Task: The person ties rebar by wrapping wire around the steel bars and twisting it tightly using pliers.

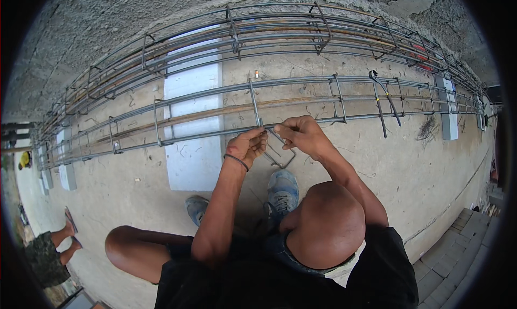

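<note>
A long rebar cage (301, 100) of steel bars and square stirrups runs across in front of me. At its near bar, my left hand (249, 146) is closed, fingers curled against a bent steel stirrup (291, 157) that hangs toward my shoe. My right hand (304, 137) pinches with thumb and forefinger just right of the same joint. Whatever is in that pinch is too small to make out. Farther right, tying nippers (389, 100) with dark handles and yellow marks hang over the cage bars, apart from both hands.
A second rebar cage (269, 32) lies behind, along a rough wall. White blocks (194, 171) support the cages. Wire scraps (427, 128) litter the concrete. My bent knee (328, 223) and shoes (283, 188) are close below. Another person's legs (59, 241) stand at left; grey blocks (449, 250) lie right.
</note>
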### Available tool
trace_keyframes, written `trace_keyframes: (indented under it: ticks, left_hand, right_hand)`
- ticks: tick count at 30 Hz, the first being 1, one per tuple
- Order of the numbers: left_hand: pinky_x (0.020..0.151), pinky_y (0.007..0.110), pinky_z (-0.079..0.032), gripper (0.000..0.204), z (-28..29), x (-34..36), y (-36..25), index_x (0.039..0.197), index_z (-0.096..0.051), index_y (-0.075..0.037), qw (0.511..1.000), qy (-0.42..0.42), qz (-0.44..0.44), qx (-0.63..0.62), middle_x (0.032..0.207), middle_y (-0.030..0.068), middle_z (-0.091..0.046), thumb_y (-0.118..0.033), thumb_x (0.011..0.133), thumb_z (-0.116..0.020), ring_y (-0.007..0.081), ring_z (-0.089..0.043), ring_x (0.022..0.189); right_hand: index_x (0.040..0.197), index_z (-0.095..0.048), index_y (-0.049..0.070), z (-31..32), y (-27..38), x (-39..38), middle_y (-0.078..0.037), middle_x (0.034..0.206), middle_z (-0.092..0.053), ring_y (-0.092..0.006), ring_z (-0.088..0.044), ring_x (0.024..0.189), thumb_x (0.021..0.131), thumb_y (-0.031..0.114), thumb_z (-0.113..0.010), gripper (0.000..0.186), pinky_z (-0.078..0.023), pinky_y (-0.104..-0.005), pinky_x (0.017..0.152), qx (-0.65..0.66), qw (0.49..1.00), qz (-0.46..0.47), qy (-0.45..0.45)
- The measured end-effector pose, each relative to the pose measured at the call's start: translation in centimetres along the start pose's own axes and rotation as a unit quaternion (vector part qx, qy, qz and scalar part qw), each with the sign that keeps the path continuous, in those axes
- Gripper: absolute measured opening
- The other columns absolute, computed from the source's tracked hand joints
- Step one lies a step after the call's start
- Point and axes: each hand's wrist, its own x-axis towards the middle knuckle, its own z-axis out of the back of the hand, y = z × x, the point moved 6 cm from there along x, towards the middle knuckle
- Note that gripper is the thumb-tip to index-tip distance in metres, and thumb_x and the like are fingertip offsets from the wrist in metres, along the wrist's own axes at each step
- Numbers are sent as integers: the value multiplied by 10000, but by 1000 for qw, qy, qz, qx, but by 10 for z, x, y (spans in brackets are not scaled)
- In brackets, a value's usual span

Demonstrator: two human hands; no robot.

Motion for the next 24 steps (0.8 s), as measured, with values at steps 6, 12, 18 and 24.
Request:
trace_keyframes:
  ticks: [6, 12, 18, 24]
  left_hand:
    - [662, 287, -495, 155, -7, -14, -5, 882, -623, -13, 999, -29, 32, 12, 830, 78, -636, -126, 784, -664, 160, -591, 730]
    - [684, 308, -506, 144, -1, -13, 0, 881, -622, 10, 995, -52, 55, -62, 832, 91, -627, -92, 782, -646, 188, -592, 739]
    - [704, 307, -496, 217, -2, -9, -3, 961, -631, 15, 1000, 12, 23, -3, 905, 119, -665, -153, 826, -605, 176, -607, 762]
    - [690, 291, -472, 207, 8, -14, -6, 973, -632, 2, 999, 33, 35, -8, 902, 110, -664, -149, 837, -596, 154, -597, 745]
  right_hand:
    - [989, -588, 9, 209, -9, -40, -202, 908, -571, -365, -540, 893, 644, 212, -794, 450, -493, -463, 736, -575, 742, 144, -314]
    - [1061, -452, 93, 283, -85, -41, -230, 1054, -424, -469, -515, 905, 629, 66, -695, 496, -485, -553, 670, -611, 730, -1, -306]
    - [999, -599, 1, 261, -22, -54, -202, 1083, -589, -344, -614, 891, 717, -54, -457, 320, -507, -434, 717, -506, 817, -14, -277]
    - [1227, -534, -3, 126, 53, -100, -129, 1145, -579, -223, -563, 1036, 669, -97, -434, 575, -461, -325, 858, 0, 995, -98, 21]
